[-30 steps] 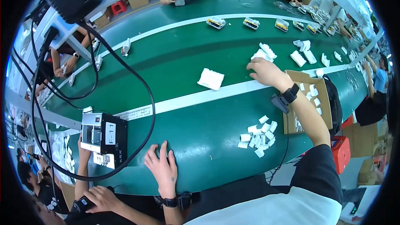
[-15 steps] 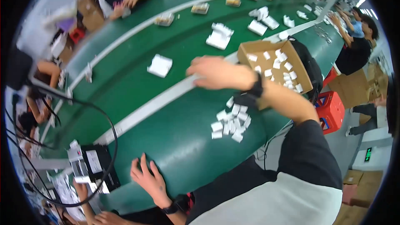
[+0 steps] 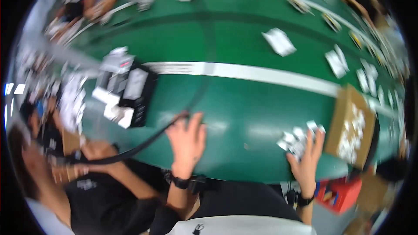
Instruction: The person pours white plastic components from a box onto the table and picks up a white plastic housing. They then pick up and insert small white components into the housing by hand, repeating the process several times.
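Note:
My right hand (image 3: 307,162) reaches over a loose pile of small white folded pieces (image 3: 287,140) on the green table. Its fingers are stretched out and apart, touching or just above the pieces and hiding some of them. My left hand (image 3: 187,141) lies spread on the table, with nothing visible in it; a black cable (image 3: 150,141) passes by its fingertips. Right of the pile stands an open cardboard box (image 3: 336,124) with many similar white pieces (image 3: 353,135) in it. The picture is blurred by motion.
A black and white machine (image 3: 136,89) with paper slips stands left on the table. Beyond a pale rail (image 3: 244,70), a green belt carries white bundles (image 3: 279,42). A co-worker's arm (image 3: 126,176) is close at left. A red stool (image 3: 337,193) stands below right.
The view has swung left and levelled. My right hand has come back from the rail and the belt to the pile of white pieces. My left hand still rests spread on the table.

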### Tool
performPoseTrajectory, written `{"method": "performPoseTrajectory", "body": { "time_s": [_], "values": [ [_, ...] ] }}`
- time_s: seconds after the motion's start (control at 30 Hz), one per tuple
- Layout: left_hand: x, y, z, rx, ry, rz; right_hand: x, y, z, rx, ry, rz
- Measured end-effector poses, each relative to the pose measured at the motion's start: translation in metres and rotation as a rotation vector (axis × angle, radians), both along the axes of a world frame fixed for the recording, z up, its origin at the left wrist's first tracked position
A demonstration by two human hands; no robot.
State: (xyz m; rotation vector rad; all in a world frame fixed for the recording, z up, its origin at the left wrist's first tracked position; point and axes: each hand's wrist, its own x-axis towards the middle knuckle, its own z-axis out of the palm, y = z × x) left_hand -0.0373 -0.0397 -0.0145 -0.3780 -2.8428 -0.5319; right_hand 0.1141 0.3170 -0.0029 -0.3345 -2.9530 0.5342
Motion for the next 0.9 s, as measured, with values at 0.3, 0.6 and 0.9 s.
{"method": "performPoseTrajectory", "body": {
  "time_s": [0.3,0.6,0.9],
  "values": [
    [0.008,0.005,-0.007,0.123,0.076,-0.011,-0.051,0.041,0.063,-0.032,0.051,0.271],
    [0.001,0.006,-0.005,0.111,0.077,-0.009,0.035,0.235,0.048,-0.075,-0.363,-0.357],
    [-0.006,0.004,-0.011,0.142,0.101,-0.004,0.031,0.296,0.027,-0.516,-0.501,-0.487]
  ]
}}
